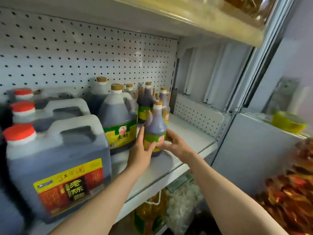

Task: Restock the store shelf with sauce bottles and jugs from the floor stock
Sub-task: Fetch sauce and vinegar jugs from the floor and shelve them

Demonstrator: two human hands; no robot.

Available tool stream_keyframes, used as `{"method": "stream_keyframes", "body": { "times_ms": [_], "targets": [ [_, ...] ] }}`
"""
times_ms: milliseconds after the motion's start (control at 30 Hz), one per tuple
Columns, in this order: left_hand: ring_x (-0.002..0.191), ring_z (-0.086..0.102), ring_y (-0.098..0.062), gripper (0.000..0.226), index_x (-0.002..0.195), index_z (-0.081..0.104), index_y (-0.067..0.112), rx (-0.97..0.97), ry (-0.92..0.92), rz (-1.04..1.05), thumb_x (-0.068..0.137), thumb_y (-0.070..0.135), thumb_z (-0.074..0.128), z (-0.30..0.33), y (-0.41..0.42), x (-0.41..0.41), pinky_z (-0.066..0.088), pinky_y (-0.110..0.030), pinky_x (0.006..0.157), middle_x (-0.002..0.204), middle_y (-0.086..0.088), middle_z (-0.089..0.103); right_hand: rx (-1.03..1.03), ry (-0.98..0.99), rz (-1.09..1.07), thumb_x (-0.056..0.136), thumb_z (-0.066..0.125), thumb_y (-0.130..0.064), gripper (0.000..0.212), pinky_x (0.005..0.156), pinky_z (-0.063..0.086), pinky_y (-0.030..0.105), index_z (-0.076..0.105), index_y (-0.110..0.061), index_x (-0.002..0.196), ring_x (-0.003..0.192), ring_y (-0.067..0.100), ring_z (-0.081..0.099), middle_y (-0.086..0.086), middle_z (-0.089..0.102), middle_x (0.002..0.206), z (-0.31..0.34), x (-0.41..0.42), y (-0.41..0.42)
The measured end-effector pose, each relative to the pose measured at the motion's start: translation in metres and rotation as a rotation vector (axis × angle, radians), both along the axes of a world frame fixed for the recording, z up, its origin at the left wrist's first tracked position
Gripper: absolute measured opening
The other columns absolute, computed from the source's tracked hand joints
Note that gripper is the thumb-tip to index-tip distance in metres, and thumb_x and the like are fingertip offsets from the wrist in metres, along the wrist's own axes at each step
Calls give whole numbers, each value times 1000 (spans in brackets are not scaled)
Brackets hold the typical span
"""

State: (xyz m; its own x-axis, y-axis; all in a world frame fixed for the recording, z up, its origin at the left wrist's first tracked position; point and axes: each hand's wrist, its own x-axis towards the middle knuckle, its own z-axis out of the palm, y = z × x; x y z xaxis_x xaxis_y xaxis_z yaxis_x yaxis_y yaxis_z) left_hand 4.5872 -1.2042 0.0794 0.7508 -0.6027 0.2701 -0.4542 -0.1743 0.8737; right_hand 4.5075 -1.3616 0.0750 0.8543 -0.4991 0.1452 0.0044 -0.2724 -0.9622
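White pegboard (84, 53) backs the shelf (186, 138) I am working at. Farthest left I see three big dark jugs with red caps, the nearest (57, 167) carrying a red and yellow label. Beside them stands a dark jug with a tan cap and green label (118, 122), another like it behind. Next comes my left hand (140, 150), fingers curled against the left side of a small sauce bottle (155, 131), thumb across its green label. That bottle stands upright on the shelf board, near its front edge. My right hand (174, 143) grips the bottle's lower right side, fingertips on the label. More small bottles (147, 99) crowd behind it. Far right, blurred reddish packets (291, 192) fill the frame's edge.
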Motion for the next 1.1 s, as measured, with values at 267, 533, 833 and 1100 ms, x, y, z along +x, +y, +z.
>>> {"method": "stream_keyframes", "body": {
  "times_ms": [267, 533, 833, 1100],
  "targets": [
    [142, 39, -29, 86, 155, 1, 39, 60, -36, 24, 96, 24, 61, -34, -23, 19, 39, -40, 109, 162, -6, 27, -48, -81, -38, 82, 83, -29, 62, 104, 50, 50, 57, -23, 138, 121, 26, 63, 6, 70, 125, -24, 49, -22],
    [141, 40, -22, 67, 158, 9, 36, 43, 35, 60, 102, 41, 46, -32, -34, 20, 37, -34, 108, 165, 1, 20, -134, -126, -209, 81, 82, -40, 66, 92, 54, 25, 56, -27, 140, 111, 5, 66, -5, 72, 119, -38, 64, -18],
    [142, 38, -23, 58, 156, 15, 42, 16, 86, 130, 103, 45, 39, -26, -42, 14, 35, -33, 108, 163, 5, 26, 267, -177, -234, 93, 49, -58, 59, 97, 55, 38, 68, -14, 128, 116, 12, 66, 3, 72, 123, -32, 57, -17],
    [147, 28, -28, 60, 157, 8, 40, 55, 122, 190, 104, 48, 34, -22, -59, 26, 29, -37, 113, 165, 5, 16, 221, -82, -147, 82, 39, -77, 64, 110, 45, 43, 62, -38, 128, 126, 9, 57, -7, 64, 133, -33, 63, -19]
  ]
}}
